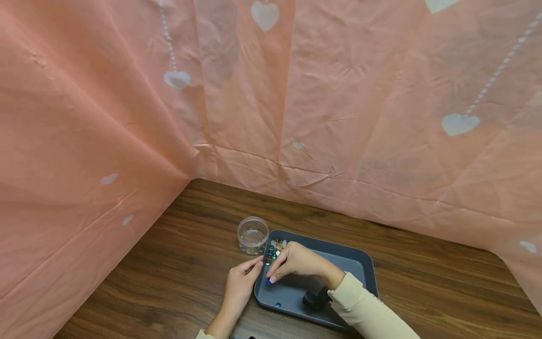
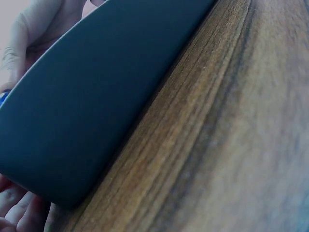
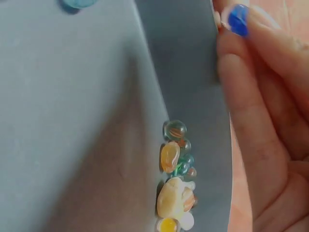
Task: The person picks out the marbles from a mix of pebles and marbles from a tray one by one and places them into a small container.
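Observation:
My right hand (image 1: 296, 261) reaches over the grey tray (image 1: 345, 261) near its left side. Between its thumb and finger it pinches a blue glass marble (image 3: 238, 20), partly clear. My left hand (image 1: 240, 285) lies beside the tray's left rim, thumb and forefinger extended with their tips at the rim. In the left wrist view, its fingers (image 2: 21, 210) show only partly, by the tray's dark outer wall. Marbles and smooth stones (image 3: 171, 198) sit along one inner edge of the tray. A lone blue marble (image 1: 277, 305) lies near the front.
A clear round jar (image 1: 252, 233) with a few small pieces at its bottom stands just past the tray's far left corner. Both rest on a dark wooden table (image 1: 178, 263). Pink cloth (image 1: 338, 117) with white hearts hangs behind and to the left.

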A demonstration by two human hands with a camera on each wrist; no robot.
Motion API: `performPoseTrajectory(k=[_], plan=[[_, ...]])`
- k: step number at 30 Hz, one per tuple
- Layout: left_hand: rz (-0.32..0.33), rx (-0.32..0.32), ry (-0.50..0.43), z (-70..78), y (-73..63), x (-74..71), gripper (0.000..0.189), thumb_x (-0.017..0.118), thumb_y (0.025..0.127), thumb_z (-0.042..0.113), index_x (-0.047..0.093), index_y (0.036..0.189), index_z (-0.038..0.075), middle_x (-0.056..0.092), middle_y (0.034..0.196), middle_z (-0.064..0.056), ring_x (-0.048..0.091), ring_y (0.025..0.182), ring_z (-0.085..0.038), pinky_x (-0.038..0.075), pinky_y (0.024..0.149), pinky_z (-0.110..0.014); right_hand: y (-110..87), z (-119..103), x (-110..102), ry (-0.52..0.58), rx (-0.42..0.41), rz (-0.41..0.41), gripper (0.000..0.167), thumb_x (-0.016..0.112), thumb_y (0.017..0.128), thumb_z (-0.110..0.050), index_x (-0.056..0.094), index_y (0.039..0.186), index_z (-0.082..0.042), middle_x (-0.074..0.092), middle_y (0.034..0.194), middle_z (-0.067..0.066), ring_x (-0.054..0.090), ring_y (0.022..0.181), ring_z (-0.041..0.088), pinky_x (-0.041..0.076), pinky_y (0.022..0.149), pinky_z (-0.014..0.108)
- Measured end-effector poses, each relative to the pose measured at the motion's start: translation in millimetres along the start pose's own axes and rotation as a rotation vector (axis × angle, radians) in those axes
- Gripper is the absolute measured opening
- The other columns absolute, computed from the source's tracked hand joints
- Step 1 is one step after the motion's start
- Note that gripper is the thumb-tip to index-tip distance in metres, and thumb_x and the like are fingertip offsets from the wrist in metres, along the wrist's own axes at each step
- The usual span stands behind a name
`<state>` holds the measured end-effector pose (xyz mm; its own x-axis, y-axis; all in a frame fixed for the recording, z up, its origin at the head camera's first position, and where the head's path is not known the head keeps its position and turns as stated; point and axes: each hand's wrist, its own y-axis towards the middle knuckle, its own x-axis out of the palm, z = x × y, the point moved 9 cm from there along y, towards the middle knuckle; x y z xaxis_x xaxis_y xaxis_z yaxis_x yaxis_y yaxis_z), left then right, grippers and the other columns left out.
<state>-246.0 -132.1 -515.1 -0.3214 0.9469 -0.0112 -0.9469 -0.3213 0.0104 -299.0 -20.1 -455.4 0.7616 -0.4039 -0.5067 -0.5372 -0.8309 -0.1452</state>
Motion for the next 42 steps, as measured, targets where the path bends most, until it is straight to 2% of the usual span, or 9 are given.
performPoseTrajectory(k=[4, 9, 11, 14, 20, 26, 31, 40, 42], plan=[[-0.003, 0.009, 0.012, 0.8, 0.4, 0.8, 0.023, 0.070, 0.092, 0.015, 0.075, 0.109, -0.001, 0.074, 0.111, -0.017, 0.069, 0.105, -0.021, 0.054, 0.081, -0.013, 1.4, 5.0, -11.2, 0.122, -0.013, 0.061, 0.015, 0.081, 0.080, -0.011, 0.079, 0.090, 0.001, 0.078, 0.091, 0.014, 0.071, 0.080, 0.005, 0.059, 0.075, 0.025], [-0.002, 0.038, 0.033, 3.0, 0.3, 0.1, 0.023, 0.069, 0.092, 0.013, 0.074, 0.109, -0.002, 0.074, 0.112, -0.017, 0.069, 0.109, -0.024, 0.055, 0.087, -0.018, 6.7, 15.4, -21.7, 0.313, 0.056, 0.110, 0.023, 0.078, 0.083, -0.009, 0.075, 0.099, 0.008, 0.078, 0.094, 0.013, 0.075, 0.084, 0.016, 0.061, 0.080, 0.041], [0.000, 0.044, 0.036, 3.6, -0.2, -0.5, 0.023, 0.069, 0.092, 0.012, 0.074, 0.110, -0.003, 0.074, 0.112, -0.018, 0.069, 0.109, -0.025, 0.055, 0.088, -0.019, 10.7, 18.8, -25.7, 0.349, 0.081, 0.129, 0.025, 0.078, 0.084, -0.010, 0.075, 0.101, 0.008, 0.079, 0.089, 0.006, 0.073, 0.077, 0.014, 0.061, 0.071, 0.034], [-0.002, 0.041, 0.032, 3.2, -0.7, -0.3, 0.023, 0.069, 0.093, 0.012, 0.074, 0.110, -0.003, 0.074, 0.112, -0.018, 0.068, 0.111, -0.027, 0.055, 0.087, -0.017, 16.3, 18.4, -31.1, 0.406, 0.078, 0.147, 0.028, 0.076, 0.086, -0.010, 0.072, 0.106, 0.009, 0.078, 0.087, -0.003, 0.072, 0.076, 0.010, 0.060, 0.071, 0.028], [0.002, 0.025, 0.038, 0.7, 0.2, 1.3, 0.022, 0.070, 0.092, 0.014, 0.075, 0.108, -0.001, 0.074, 0.111, -0.016, 0.068, 0.106, -0.017, 0.052, 0.084, -0.012, 25.5, 13.8, -44.9, 0.476, 0.078, 0.219, 0.030, 0.073, 0.089, -0.012, 0.071, 0.112, 0.008, 0.078, 0.094, -0.003, 0.072, 0.088, 0.011, 0.059, 0.079, 0.029], [0.015, 0.037, 0.048, 1.7, 0.0, 0.4, 0.022, 0.069, 0.092, 0.012, 0.075, 0.108, -0.002, 0.074, 0.111, -0.018, 0.069, 0.104, -0.016, 0.054, 0.084, -0.015, 33.7, 1.6, -60.1, 0.365, 0.026, 0.311, 0.026, 0.075, 0.088, -0.012, 0.074, 0.106, 0.005, 0.078, 0.100, 0.008, 0.074, 0.095, 0.020, 0.059, 0.089, 0.039], [0.011, 0.028, 0.040, 0.5, 1.7, 0.3, 0.023, 0.069, 0.092, 0.012, 0.074, 0.109, -0.003, 0.074, 0.111, -0.019, 0.068, 0.103, -0.012, 0.054, 0.084, -0.015, 40.2, -9.5, -67.3, 0.208, -0.021, 0.372, 0.019, 0.079, 0.084, -0.015, 0.079, 0.097, -0.001, 0.078, 0.096, 0.013, 0.073, 0.094, 0.033, 0.060, 0.085, 0.045], [0.007, 0.022, 0.052, -0.9, 2.5, -0.3, 0.023, 0.070, 0.092, 0.014, 0.075, 0.109, -0.001, 0.074, 0.111, -0.017, 0.068, 0.107, -0.020, 0.052, 0.084, -0.012, 52.8, -24.8, -62.1, -0.177, -0.021, 0.396, 0.008, 0.079, 0.084, -0.017, 0.082, 0.088, -0.010, 0.079, 0.087, 0.006, 0.072, 0.079, 0.011, 0.055, 0.067, 0.020], [0.001, 0.023, 0.047, -0.4, 2.5, 0.6, 0.023, 0.069, 0.093, 0.014, 0.075, 0.109, -0.001, 0.074, 0.112, -0.017, 0.067, 0.108, -0.020, 0.051, 0.083, -0.011, 54.1, -27.4, -58.0, -0.235, -0.033, 0.381, 0.006, 0.077, 0.086, -0.013, 0.082, 0.088, -0.009, 0.079, 0.086, 0.006, 0.070, 0.069, 0.012, 0.052, 0.058, 0.018]])
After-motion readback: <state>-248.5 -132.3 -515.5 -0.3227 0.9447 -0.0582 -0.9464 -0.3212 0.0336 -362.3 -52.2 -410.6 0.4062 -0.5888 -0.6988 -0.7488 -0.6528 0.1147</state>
